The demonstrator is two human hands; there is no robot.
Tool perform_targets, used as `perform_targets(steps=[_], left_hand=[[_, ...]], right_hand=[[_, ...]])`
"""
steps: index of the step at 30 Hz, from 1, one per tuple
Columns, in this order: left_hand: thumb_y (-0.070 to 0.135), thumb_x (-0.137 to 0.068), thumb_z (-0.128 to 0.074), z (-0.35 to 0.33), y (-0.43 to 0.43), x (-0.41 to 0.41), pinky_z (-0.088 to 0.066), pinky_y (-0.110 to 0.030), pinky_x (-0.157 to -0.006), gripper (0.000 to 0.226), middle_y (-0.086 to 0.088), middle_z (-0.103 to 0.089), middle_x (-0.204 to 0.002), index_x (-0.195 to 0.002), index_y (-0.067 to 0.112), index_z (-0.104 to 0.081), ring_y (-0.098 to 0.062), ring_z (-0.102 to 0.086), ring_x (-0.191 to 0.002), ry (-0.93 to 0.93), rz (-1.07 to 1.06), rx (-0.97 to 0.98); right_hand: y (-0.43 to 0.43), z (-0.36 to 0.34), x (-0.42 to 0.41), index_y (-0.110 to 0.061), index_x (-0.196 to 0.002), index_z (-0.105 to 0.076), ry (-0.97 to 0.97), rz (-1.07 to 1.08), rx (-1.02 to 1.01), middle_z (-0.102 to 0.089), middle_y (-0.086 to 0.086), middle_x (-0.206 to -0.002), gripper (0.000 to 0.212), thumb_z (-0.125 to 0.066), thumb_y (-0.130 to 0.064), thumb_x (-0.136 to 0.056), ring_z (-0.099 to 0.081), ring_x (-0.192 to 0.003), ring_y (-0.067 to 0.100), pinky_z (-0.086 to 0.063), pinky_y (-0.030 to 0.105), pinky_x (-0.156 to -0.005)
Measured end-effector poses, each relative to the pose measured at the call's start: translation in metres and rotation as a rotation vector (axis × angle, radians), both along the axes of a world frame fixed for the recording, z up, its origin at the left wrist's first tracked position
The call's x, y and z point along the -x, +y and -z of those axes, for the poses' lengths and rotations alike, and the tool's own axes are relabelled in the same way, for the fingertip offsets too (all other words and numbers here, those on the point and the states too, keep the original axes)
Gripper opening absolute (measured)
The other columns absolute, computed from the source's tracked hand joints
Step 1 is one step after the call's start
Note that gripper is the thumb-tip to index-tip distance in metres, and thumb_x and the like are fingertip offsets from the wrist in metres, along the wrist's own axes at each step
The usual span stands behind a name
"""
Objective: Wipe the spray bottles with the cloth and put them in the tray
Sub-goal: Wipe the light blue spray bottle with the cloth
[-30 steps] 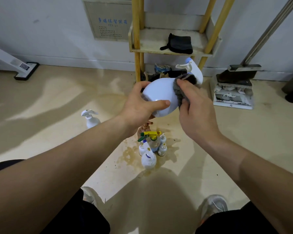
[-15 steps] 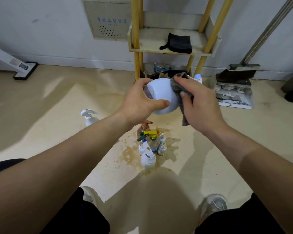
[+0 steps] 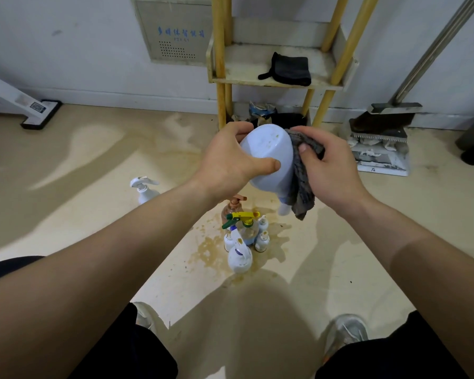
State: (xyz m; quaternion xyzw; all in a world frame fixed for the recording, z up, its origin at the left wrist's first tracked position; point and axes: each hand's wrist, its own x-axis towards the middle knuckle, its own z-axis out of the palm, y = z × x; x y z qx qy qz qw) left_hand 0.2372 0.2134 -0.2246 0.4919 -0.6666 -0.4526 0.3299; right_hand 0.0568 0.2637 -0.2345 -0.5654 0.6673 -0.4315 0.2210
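White spray bottle [image 3: 266, 157] held above the bottle cluster [image 3: 242, 236] on the floor, inverted and tilted, base up toward the camera, spray head down toward the cluster's right side. The left hand [image 3: 230, 162] grips its body, thumb across the near side, fingers curled over the far edge. The right hand [image 3: 331, 170] bunches the grey cloth [image 3: 303, 187] in closed fingers and presses it to the bottle's right flank (cloth tail hangs over the neck, partly hiding the head). Long axis runs upper-left to lower-right; the cloth hand sits nearer the head end, so the neck is judged the next reach. Tray not identified with certainty; a shelf [image 3: 244, 67] stands beyond the cluster
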Motion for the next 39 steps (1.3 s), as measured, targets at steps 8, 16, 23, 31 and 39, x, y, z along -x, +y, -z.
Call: perform_targets(steps=[8,16,23,31,39], left_hand=[[0.023,-0.065,-0.093,-0.008,0.001,-0.002,-0.055,-0.02,-0.084,0.068,0.01,-0.066,-0.118,-0.125,0.021,-0.064,-0.003,-0.062,-0.107,0.108,0.018,0.059],[0.025,-0.066,-0.092,-0.009,0.01,-0.003,-0.052,-0.014,-0.077,0.055,0.017,-0.063,-0.102,-0.114,0.028,-0.065,0.0,-0.059,-0.091,-0.079,0.104,0.171],[0.015,-0.07,-0.088,-0.003,0.012,0.0,-0.054,-0.022,-0.072,0.037,0.003,-0.075,-0.092,-0.104,0.017,-0.075,-0.009,-0.068,-0.084,-0.069,0.121,0.137],[0.02,-0.061,-0.088,0.001,0.007,-0.001,-0.04,-0.012,-0.055,0.029,0.011,-0.06,-0.067,-0.082,0.017,-0.068,0.001,-0.051,-0.059,-0.145,0.123,0.145],[0.028,-0.061,-0.095,-0.001,0.01,0.002,-0.054,-0.039,-0.096,0.074,0.005,-0.066,-0.123,-0.128,0.018,-0.065,-0.016,-0.061,-0.112,-0.193,0.114,0.132]], right_hand=[[-0.005,-0.003,-0.006,-0.024,-0.11,-0.061,-0.256,0.149,-0.008,-0.065,-0.01,-0.101,0.018,-0.057,-0.01,-0.099,-0.063,-0.097,0.009,-0.054,0.032,-0.091],[-0.004,-0.022,-0.01,-0.024,-0.104,-0.071,-0.035,0.01,0.083,-0.07,-0.01,-0.097,0.022,-0.061,-0.008,-0.095,-0.066,-0.096,0.007,-0.054,0.018,-0.082],[0.012,-0.02,-0.031,-0.02,-0.114,-0.075,0.325,-0.119,0.096,-0.075,-0.005,-0.107,0.026,-0.062,-0.009,-0.094,-0.063,-0.095,0.006,-0.036,0.001,-0.078],[0.016,-0.021,-0.03,-0.022,-0.109,-0.077,0.288,-0.272,0.12,-0.071,-0.014,-0.1,0.024,-0.066,-0.008,-0.092,-0.063,-0.093,-0.005,-0.042,0.003,-0.077],[0.003,-0.018,-0.001,-0.02,-0.117,-0.074,0.368,-0.06,-0.01,-0.074,-0.001,-0.113,0.024,-0.061,-0.013,-0.097,-0.065,-0.105,0.017,-0.041,0.02,-0.084]])
